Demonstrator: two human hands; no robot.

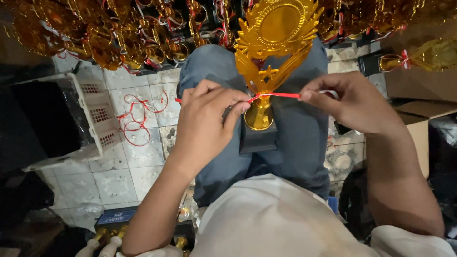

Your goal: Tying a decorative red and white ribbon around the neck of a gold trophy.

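Left hand [207, 116] pinched tight on one end of the thin red ribbon [278, 95], fingertips bunched right at the knot. Right hand [354, 102] pinching the other end, thumb and forefinger closed, ribbon drawn taut between the two. Knot sitting at the narrow neck of the gold plastic trophy with wreath-shaped top and black square base [266, 71], standing upright on the lap, wedged between blue-jeaned knees [295, 138], not on any desk.

Risks, judged from here: too hard a pull and the thin ribbon snaps or slides out of the fingers. Uneven tension, and the trophy likely tips sideways off the thighs onto the tiled floor [114, 181]. Slack grip, and the knot loosens.

Further out: loose red ribbon loops [138, 116] on the tiles beside a white plastic crate [95, 114], heaps of finished gold trophies [119, 38] along the far edge.
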